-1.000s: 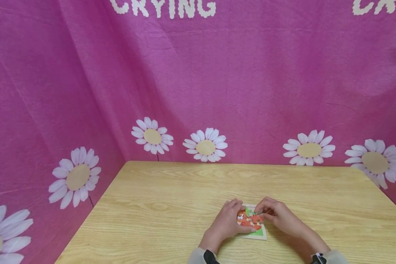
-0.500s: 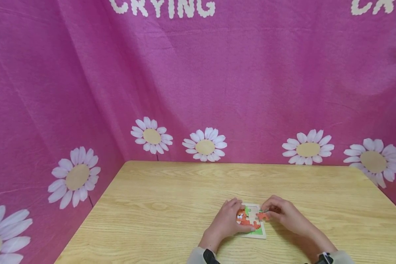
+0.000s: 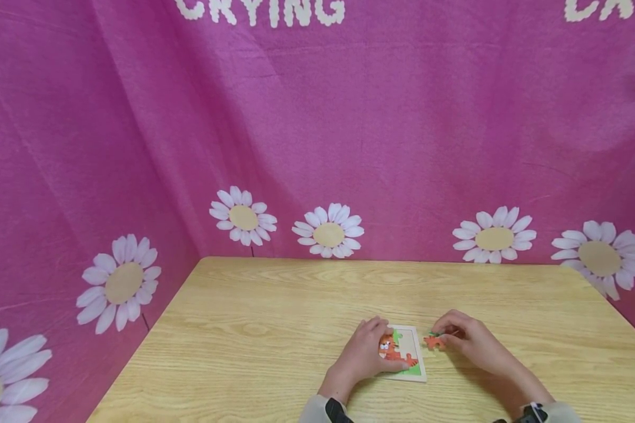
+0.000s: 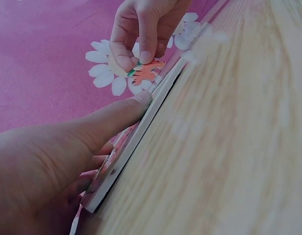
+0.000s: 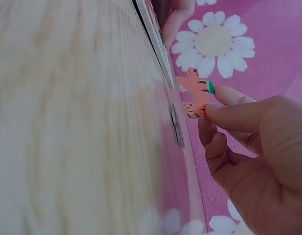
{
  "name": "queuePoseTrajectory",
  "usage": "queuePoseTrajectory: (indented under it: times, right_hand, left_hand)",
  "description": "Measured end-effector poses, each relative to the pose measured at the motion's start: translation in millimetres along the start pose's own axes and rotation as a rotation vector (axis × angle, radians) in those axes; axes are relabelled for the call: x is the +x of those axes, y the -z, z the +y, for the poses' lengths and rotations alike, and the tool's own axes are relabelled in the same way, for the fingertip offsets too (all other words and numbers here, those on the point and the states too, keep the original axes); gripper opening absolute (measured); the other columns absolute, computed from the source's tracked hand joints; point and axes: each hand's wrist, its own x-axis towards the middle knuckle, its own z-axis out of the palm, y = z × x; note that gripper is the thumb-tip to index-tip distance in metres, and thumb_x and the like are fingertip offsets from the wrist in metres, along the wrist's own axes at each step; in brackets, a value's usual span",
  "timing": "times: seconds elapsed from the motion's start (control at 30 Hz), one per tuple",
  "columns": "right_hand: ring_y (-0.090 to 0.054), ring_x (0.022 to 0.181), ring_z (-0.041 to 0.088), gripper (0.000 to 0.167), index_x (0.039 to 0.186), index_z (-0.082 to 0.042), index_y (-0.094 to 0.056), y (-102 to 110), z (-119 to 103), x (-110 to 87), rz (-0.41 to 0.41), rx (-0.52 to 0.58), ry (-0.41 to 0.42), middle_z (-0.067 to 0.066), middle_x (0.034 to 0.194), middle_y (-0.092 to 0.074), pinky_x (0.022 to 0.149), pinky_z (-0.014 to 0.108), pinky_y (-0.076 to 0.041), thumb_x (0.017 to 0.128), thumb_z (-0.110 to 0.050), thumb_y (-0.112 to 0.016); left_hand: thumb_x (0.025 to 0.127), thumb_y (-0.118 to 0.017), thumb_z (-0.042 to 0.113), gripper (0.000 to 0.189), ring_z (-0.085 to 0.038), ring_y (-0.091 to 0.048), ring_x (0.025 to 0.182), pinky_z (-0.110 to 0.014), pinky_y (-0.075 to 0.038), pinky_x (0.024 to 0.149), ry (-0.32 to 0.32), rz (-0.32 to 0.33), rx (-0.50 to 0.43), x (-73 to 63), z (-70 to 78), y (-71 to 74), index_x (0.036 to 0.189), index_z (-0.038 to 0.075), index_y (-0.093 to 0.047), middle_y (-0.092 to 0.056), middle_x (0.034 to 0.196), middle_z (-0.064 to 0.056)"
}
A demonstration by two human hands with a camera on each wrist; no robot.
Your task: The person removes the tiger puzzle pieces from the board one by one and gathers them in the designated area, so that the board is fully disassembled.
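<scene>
A small puzzle board (image 3: 422,364) with a pale wooden rim lies on the table, showing an orange tiger's face and green patches. Its upper right part is bare inside the rim. My left hand (image 3: 361,354) grips the board from the left, thumb along the near side and fingers at the far side; the palm hides its left part. Just right of the board, my right hand (image 3: 468,341) pinches an orange puzzle piece (image 5: 195,93) with black stripes and a green corner between thumb and fingers. The piece is held apart from the board, close over the table.
The wood-grain table (image 3: 275,317) reaches back to a pink cloth (image 3: 402,129) printed with white daisies and letters. The cloth also hangs along the left side. Dark straps (image 3: 337,410) circle both wrists over light sleeves.
My right hand has lifted the orange piece from the board and carried it to the right, baring the pale backing beneath. The left hand has stayed on the board.
</scene>
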Motion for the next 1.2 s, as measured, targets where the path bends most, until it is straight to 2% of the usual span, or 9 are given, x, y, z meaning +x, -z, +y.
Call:
queuePoseTrajectory:
  times: [0.53, 0.73, 1.0, 1.2]
  right_hand:
    - [-0.056, 0.081, -0.008, 0.023, 0.09, -0.011, -0.069, 14.0, 16.7, -7.5, 0.054, -0.056, -0.018, 0.001, 0.09, -0.065, 0.066, 0.015, -0.052, 0.081, 0.011, -0.068]
    - [-0.057, 0.084, -0.009, 0.025, 0.091, -0.011, -0.068, 19.3, 18.9, -9.7, 0.06, -0.071, -0.034, -0.003, 0.09, -0.065, 0.069, 0.015, -0.053, 0.081, 0.012, -0.067]
    - [-0.059, 0.081, -0.004, 0.024, 0.091, -0.011, -0.068, 22.6, 25.4, -12.9, 0.079, -0.074, -0.018, -0.001, 0.089, -0.065, 0.068, 0.014, -0.052, 0.081, 0.011, -0.068]
    - [-0.056, 0.081, -0.008, 0.024, 0.091, -0.011, -0.068, 28.1, 29.4, -15.7, 0.072, -0.086, -0.048, -0.003, 0.089, -0.065, 0.067, 0.013, -0.051, 0.081, 0.012, -0.067]
  left_hand:
    - [0.075, -0.076, 0.06, 0.075, -0.016, -0.043, 0.14, -0.033, -0.031, 0.121, -0.007, -0.009, 0.017, 1.0, -1.4, -0.9, 0.135, 0.018, -0.057, -0.048, 0.148, 0.001]
    - [0.075, -0.076, 0.06, 0.078, -0.016, -0.042, 0.141, -0.032, -0.032, 0.12, -0.004, -0.009, 0.027, 0.4, -0.7, -0.4, 0.137, 0.017, -0.055, -0.047, 0.149, 0.0]
    - [0.075, -0.076, 0.061, 0.079, -0.017, -0.043, 0.139, -0.033, -0.036, 0.118, 0.001, -0.007, 0.022, 0.4, -1.5, -0.8, 0.138, 0.018, -0.054, -0.047, 0.149, 0.001]
    - [0.075, -0.075, 0.062, 0.079, -0.017, -0.041, 0.141, -0.034, -0.034, 0.119, 0.009, -0.017, 0.018, 1.6, -2.6, -1.3, 0.138, 0.02, -0.054, -0.046, 0.15, 0.002]
